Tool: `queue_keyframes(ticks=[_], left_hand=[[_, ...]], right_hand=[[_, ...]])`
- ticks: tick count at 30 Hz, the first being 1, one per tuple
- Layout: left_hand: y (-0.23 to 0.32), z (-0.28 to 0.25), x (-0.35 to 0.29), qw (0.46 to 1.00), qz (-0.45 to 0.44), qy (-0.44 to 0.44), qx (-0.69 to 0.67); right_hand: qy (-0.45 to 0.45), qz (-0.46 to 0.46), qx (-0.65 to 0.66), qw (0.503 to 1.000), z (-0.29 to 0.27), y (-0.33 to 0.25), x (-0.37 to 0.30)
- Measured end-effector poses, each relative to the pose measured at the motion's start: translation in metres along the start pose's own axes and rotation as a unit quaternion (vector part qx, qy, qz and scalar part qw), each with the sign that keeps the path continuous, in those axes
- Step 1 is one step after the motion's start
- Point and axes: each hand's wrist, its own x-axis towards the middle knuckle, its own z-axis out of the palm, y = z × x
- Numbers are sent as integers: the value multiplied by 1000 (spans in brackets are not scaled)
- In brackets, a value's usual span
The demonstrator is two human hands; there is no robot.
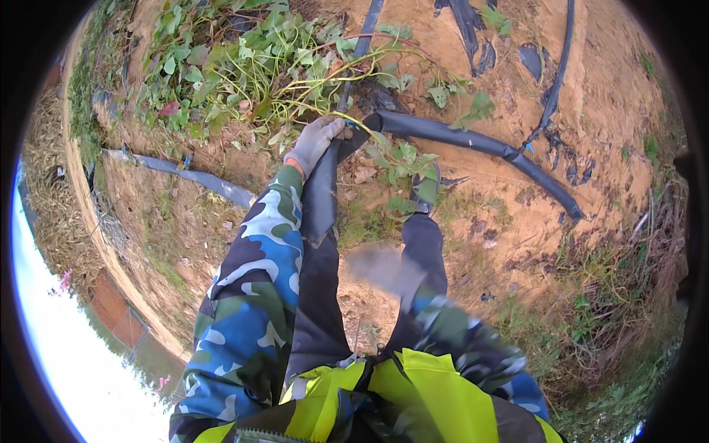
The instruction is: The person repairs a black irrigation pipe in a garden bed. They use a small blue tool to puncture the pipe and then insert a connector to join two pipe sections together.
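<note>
Between nine and ten o'clock, a narrow grey pipe lies pointing between three and four o'clock, and at eleven spread leafy green vines. Closer in at eleven, my gloved left hand has its fingers curled around a wide black hose, gripping it near its bend. Below my grip the hose's flat loose end drops between six and seven o'clock, over my trouser leg; beyond the bend its long axis curves from twelve down toward four, reaching the ground at three. My right hand, near five, is a grey blur, so I cannot tell whether it grasps anything. At two, a thinner black hose climbs from the wide one toward twelve-thirty across orange soil
</note>
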Motion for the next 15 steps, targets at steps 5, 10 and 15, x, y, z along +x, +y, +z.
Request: queue_keyframes(ticks=[5,10,15], left_hand=[[12,-3,-2,997,-37,27,67],[15,-3,5,995,-58,36,69],[9,-10,6,994,-45,41,91]], right_hand=[[293,-37,45,954,-176,-25,122],[237,81,-127,960,-168,-65,231],[147,99,-145,973,-155,-63,266]])
